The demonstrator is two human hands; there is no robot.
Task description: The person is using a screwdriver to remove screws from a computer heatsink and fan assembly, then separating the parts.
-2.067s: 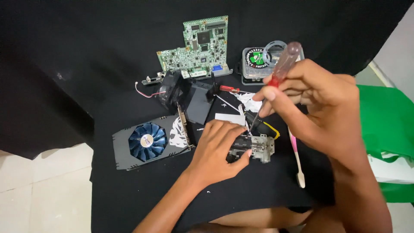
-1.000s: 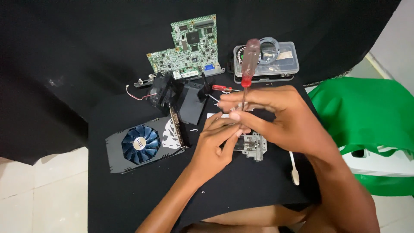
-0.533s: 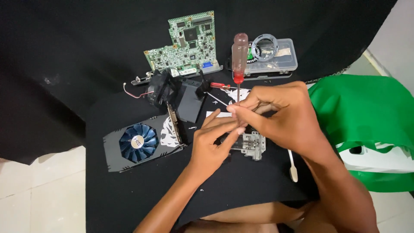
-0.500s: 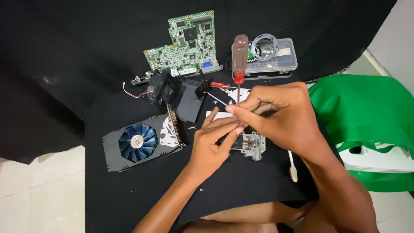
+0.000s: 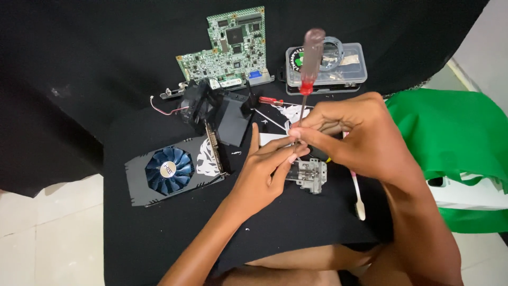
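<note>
The right hand [image 5: 365,140] pinches the thin shaft of a screwdriver [image 5: 307,79] low down, its clear and red handle standing upright above. The left hand [image 5: 262,172] closes its fingertips on a small metal bracket [image 5: 309,175] lying near the middle of the black surface [image 5: 159,233], just under the screwdriver tip. The bracket looks partly taken apart; whether its screws are out I cannot tell.

At the left lies a graphics card [image 5: 172,169] with a blue fan and a round label at the hub. Far back rest a green circuit board [image 5: 227,45] and a clear plastic box [image 5: 328,66] with a round green and white sticker. A cotton swab [image 5: 358,193] lies at the right.
</note>
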